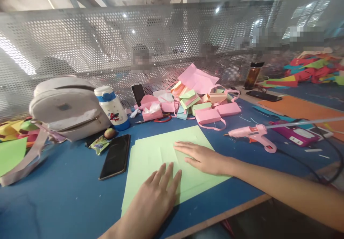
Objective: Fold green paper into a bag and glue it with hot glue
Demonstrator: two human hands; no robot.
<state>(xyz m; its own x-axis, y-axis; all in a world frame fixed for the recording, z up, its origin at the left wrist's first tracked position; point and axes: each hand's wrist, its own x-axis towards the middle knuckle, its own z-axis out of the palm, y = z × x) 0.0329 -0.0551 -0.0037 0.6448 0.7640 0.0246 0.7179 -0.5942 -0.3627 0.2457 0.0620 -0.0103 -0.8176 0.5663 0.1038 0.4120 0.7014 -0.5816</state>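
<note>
Pale green paper sheets [145, 153] lie stacked, edges slightly offset, on the blue table in front of me. My left hand [158, 196] rests on the near part of the stack, fingers spread and stretched forward. Flat on the right half lies my right hand [200, 156], its fingers extended toward the left. Faint crease lines run across the top sheet between the hands. Neither hand grips anything. Close by on the right is a pink glue gun [254, 133] with a long clear glue stick in its back, its nozzle facing left.
A black phone [115, 156] lies left of the paper, near a white backpack [64, 106] and a bottle [113, 108]. Behind sit folded paper pieces [206, 115] and red-handled scissors [162, 119]. A purple box [294, 133] and a dark cable [298, 163] are at right. A perforated metal screen [166, 34] stands behind.
</note>
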